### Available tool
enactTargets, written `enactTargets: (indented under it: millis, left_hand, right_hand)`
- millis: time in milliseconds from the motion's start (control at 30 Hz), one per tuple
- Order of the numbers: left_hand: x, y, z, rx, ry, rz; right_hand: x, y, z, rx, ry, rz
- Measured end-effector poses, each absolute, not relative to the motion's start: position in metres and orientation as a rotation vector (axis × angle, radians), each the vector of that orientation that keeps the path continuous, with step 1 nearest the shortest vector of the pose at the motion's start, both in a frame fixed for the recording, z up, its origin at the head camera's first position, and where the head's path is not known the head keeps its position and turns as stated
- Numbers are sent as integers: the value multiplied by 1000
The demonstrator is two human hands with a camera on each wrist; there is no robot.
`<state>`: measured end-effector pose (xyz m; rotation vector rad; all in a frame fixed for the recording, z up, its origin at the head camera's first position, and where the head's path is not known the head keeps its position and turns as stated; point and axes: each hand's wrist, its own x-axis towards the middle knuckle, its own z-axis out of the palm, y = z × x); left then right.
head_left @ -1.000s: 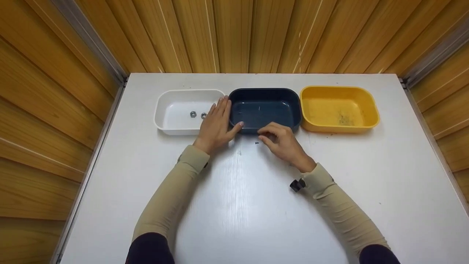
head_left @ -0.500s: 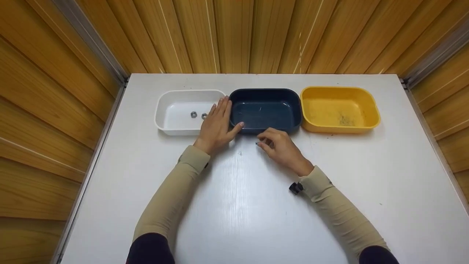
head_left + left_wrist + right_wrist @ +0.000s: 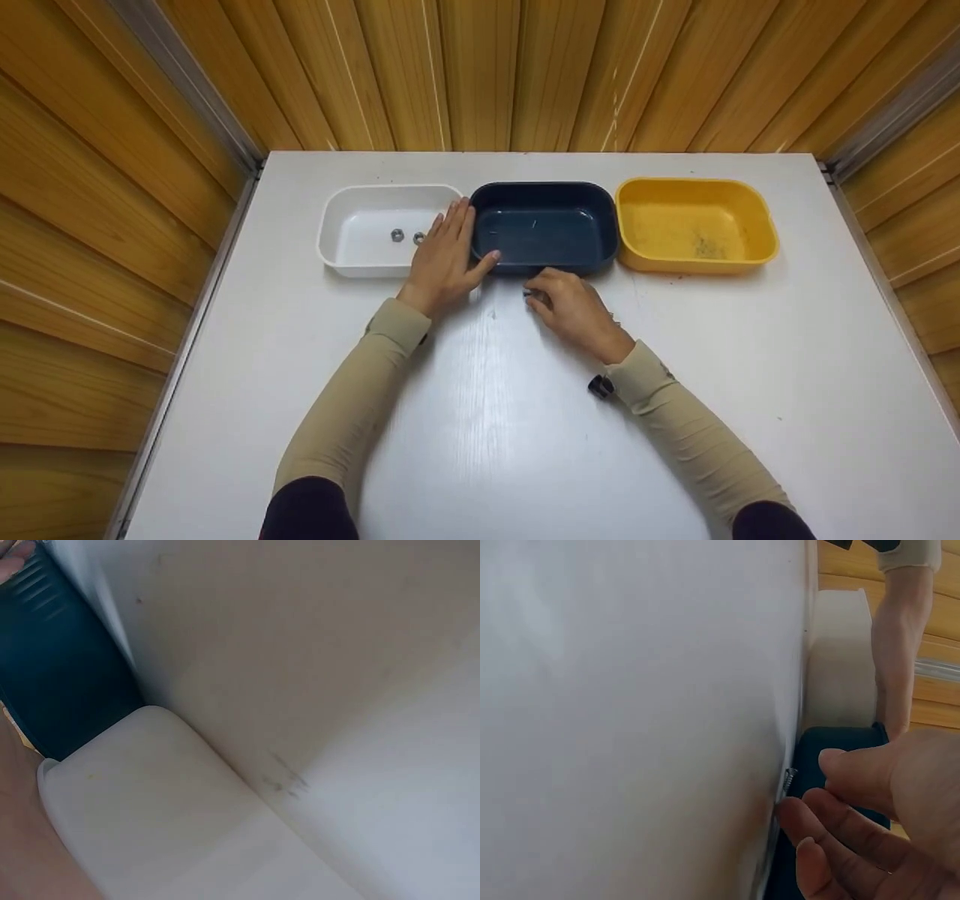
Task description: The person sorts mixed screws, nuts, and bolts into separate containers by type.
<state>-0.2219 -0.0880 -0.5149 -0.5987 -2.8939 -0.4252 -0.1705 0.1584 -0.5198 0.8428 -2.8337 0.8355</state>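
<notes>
Mid-frame, the loosely curved, empty right hand (image 3: 576,311) would best pinch the screw (image 3: 789,778) lightly while the straight-fingered left hand (image 3: 444,259) rests against the dark box (image 3: 544,198).

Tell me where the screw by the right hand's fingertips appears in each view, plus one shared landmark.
Head: the screw is slightly right of and below centre, at the fingertips of the right hand.
Left wrist: not in this picture.
Right wrist: screw right of and below centre, near the fingertips.
Landmark: the dark blue tray, visible in all three.
</notes>
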Motion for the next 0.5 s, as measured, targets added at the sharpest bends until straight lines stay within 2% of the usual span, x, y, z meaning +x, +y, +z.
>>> enactTargets:
  millis: [500]
  left_hand:
    - [-223, -88, -516, -603, -2882, -440]
  right_hand:
    - [-176, 151, -526, 878, -2929, 814]
